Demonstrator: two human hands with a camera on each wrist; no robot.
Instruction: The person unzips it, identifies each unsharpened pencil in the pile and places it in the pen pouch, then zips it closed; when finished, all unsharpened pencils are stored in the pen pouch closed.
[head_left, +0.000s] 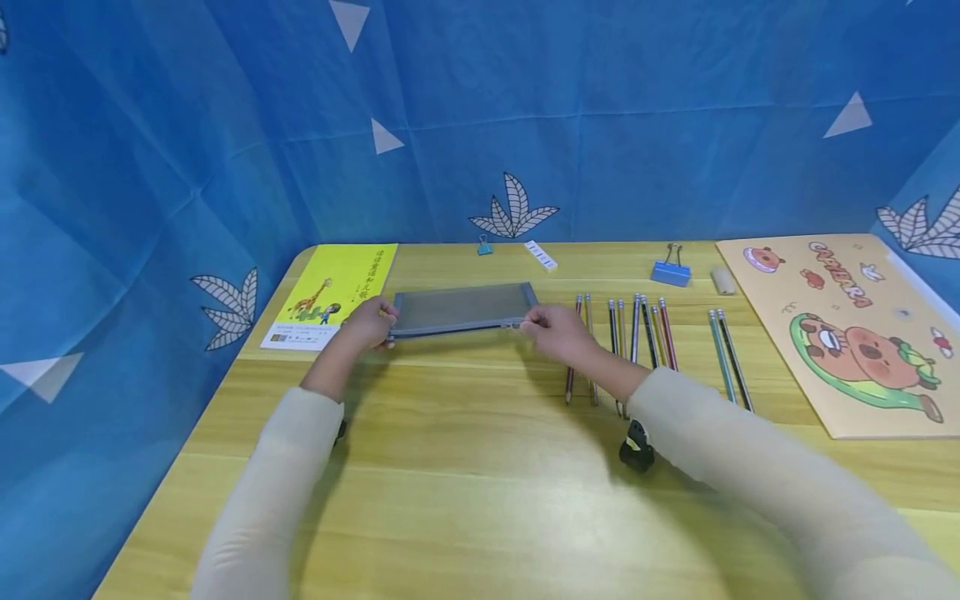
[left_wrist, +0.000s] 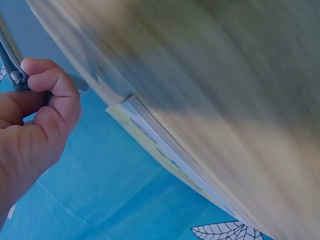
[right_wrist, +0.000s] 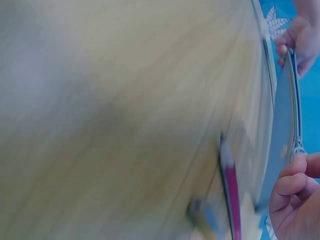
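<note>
A grey mesh zip pouch [head_left: 461,307] is held up a little above the table between both hands. My left hand [head_left: 369,323] pinches its left end, thumb and fingers curled at the corner, as the left wrist view also shows. At the other end, my right hand [head_left: 557,332] pinches the corner by the zipper pull [right_wrist: 299,146]. The zipper edge faces me, and the pouch looks flat. Several pencils [head_left: 635,329] lie on the table just right of the right hand, some partly hidden by the forearm.
A yellow book [head_left: 330,287] lies at the left edge. Toward the back are a small teal clip [head_left: 484,247], a white strip [head_left: 541,255], a blue binder clip [head_left: 671,271] and an eraser [head_left: 723,281]. Two more pencils [head_left: 729,358] lie beside a capybara folder [head_left: 847,333] at right.
</note>
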